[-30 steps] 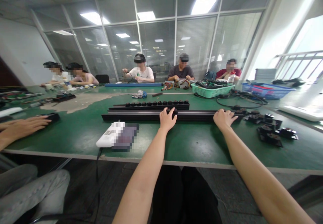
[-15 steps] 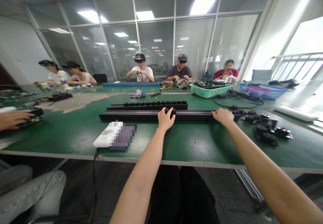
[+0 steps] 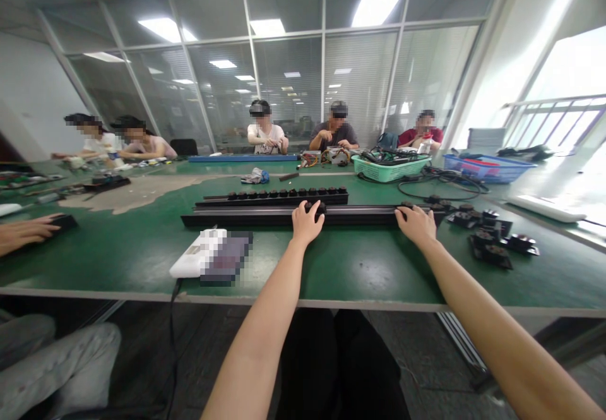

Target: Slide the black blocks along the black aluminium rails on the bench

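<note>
A long black rail (image 3: 250, 216) lies crosswise in front of me. My left hand (image 3: 307, 224) has its thumb and fingers curled round a small black round part (image 3: 316, 207) on top of this rail. Near the rail's right end is my right hand (image 3: 419, 224), thumb and fingers bent round another small dark part (image 3: 404, 204), mostly hidden by the fingers. Just behind lies a second black rail (image 3: 279, 200), with several round black parts in a row along it. To the right, several loose black parts (image 3: 492, 252) are scattered on the green table (image 3: 360, 275).
Left of my arms sit a white device (image 3: 196, 259) with a cable and a blurred dark flat object (image 3: 227, 262). A co-worker's hand (image 3: 28, 230) rests on a black part at far left. Green (image 3: 392, 168) and blue baskets (image 3: 492, 168) stand at the back right.
My right hand's fingers have shifted and spread from a closed fist, and a dark part shows between them. My left hand keeps its hold. The whole view has shifted slightly.
</note>
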`<state>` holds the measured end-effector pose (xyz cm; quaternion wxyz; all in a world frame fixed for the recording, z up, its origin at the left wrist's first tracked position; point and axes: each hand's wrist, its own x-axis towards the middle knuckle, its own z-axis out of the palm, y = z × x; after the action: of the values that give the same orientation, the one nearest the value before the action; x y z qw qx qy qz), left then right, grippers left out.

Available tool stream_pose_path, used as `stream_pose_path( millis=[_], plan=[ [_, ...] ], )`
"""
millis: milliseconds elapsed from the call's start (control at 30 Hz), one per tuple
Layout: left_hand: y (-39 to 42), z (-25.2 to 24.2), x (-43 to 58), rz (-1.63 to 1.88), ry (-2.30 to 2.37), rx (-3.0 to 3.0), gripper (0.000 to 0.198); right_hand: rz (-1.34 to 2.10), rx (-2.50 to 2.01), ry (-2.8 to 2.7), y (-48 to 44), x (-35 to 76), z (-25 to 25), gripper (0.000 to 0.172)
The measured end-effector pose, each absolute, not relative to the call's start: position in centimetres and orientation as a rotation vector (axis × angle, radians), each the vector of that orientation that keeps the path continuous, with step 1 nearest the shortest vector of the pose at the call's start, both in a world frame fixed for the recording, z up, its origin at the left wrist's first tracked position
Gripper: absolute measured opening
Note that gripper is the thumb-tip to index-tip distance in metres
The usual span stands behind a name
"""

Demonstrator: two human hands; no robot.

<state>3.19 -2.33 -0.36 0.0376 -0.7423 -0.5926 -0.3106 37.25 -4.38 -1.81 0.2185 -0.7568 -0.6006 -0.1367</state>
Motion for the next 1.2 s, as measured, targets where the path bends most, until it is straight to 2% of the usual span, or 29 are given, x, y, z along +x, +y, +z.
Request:
stream_pose_path(
  millis=[400,1200],
  plan=[
    [-2.5,-0.1,3.3,-0.952,-1.831,-2.284,0.053,-0.365,-1.987,-1.521,-3.9,38.4,-2.5,0.049],
    [-2.5,-0.1,3.3,-0.949,-1.822,-2.285,0.053,-0.349,-2.042,-1.507,-3.8,38.9,-2.5,0.055]
  ],
)
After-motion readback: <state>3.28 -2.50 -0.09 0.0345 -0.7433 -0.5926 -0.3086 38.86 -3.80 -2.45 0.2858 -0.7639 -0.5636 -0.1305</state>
